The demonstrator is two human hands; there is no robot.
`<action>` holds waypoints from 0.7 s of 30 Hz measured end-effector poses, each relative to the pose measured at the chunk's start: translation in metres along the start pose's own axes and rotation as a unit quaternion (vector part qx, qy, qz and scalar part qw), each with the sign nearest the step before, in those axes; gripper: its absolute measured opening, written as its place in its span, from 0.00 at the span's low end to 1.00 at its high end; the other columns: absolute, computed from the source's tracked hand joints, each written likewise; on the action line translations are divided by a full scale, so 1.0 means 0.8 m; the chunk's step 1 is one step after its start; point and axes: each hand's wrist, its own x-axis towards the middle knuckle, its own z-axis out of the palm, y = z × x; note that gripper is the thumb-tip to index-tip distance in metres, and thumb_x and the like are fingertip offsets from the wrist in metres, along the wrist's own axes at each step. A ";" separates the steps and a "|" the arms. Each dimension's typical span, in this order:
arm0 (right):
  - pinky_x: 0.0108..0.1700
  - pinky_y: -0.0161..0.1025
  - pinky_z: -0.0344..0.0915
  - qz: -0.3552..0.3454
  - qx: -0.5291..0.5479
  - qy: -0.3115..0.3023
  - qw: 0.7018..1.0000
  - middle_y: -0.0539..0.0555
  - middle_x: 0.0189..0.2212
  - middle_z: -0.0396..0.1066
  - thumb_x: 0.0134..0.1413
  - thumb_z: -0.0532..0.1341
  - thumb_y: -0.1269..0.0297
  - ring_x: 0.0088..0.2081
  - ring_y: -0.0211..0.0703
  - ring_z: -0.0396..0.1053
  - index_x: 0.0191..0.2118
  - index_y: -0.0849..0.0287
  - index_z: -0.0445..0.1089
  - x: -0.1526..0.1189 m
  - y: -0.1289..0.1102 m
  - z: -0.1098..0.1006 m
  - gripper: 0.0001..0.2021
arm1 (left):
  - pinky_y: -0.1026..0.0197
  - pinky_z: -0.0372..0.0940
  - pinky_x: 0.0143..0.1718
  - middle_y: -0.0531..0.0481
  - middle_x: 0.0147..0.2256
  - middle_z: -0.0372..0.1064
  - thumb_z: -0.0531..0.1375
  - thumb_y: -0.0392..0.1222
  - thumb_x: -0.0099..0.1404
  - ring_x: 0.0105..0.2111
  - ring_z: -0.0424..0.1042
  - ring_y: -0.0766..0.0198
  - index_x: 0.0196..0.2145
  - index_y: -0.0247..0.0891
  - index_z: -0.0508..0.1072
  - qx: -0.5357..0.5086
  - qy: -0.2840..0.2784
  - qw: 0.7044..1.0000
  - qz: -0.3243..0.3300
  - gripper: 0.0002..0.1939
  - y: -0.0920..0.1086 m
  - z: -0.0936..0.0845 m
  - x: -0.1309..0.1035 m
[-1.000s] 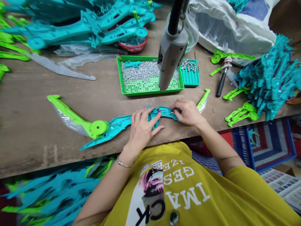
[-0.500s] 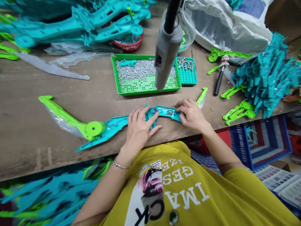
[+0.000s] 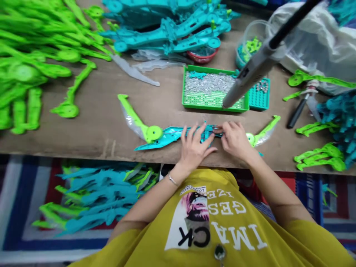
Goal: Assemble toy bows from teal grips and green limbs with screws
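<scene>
Two bare forearms (image 3: 151,200) slant inward from a mustard-yellow printed shirt (image 3: 222,207) to the near side of the lime-green perforated plastic tray (image 3: 205,107). Also nearer than that tray, a long turquoise plastic frame (image 3: 171,136) lies on the brown worktop (image 3: 91,137), lime-green plastic limbs (image 3: 152,133) slanting out by both ends. The left hand (image 3: 194,146), fingers spread palm-down, rests across its middle; the right hand (image 3: 235,139), fingers bunched, touches it alongside, any small pinched piece being impossible to make out.

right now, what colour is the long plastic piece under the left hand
The long plastic piece is turquoise, seen best in the head view.
</scene>
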 end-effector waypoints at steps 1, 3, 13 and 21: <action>0.51 0.50 0.56 -0.002 -0.007 0.005 1.000 0.61 0.44 0.80 0.55 0.54 0.76 0.45 0.57 0.69 0.47 0.60 0.68 -0.001 0.002 0.001 0.14 | 0.37 0.57 0.63 0.40 0.55 0.74 0.66 0.53 0.67 0.59 0.68 0.47 0.53 0.47 0.78 -0.007 0.031 0.999 0.018 0.18 0.004 -0.003 -0.006; 0.52 0.50 0.56 -0.013 -0.021 0.009 1.000 0.59 0.44 0.81 0.55 0.54 0.77 0.43 0.56 0.70 0.45 0.58 0.68 -0.003 0.004 0.001 0.13 | 0.49 0.64 0.55 0.46 0.43 0.78 0.67 0.49 0.67 0.46 0.74 0.57 0.49 0.43 0.78 -0.040 0.087 0.992 0.086 0.15 0.014 -0.010 -0.022; 0.49 0.50 0.54 0.003 -0.032 -0.004 0.999 0.58 0.43 0.82 0.56 0.53 0.78 0.43 0.56 0.70 0.45 0.59 0.69 0.003 0.002 -0.001 0.14 | 0.47 0.65 0.54 0.37 0.52 0.77 0.62 0.45 0.71 0.51 0.72 0.50 0.57 0.36 0.74 -0.055 -0.025 0.997 0.041 0.19 0.013 -0.012 -0.020; 0.45 0.48 0.55 -0.006 -0.026 -0.015 1.000 0.57 0.43 0.82 0.53 0.54 0.80 0.41 0.55 0.71 0.44 0.60 0.70 0.009 0.006 -0.004 0.16 | 0.47 0.64 0.60 0.36 0.56 0.75 0.57 0.43 0.74 0.56 0.73 0.49 0.56 0.27 0.75 0.032 -0.032 0.998 0.051 0.19 0.031 0.009 0.002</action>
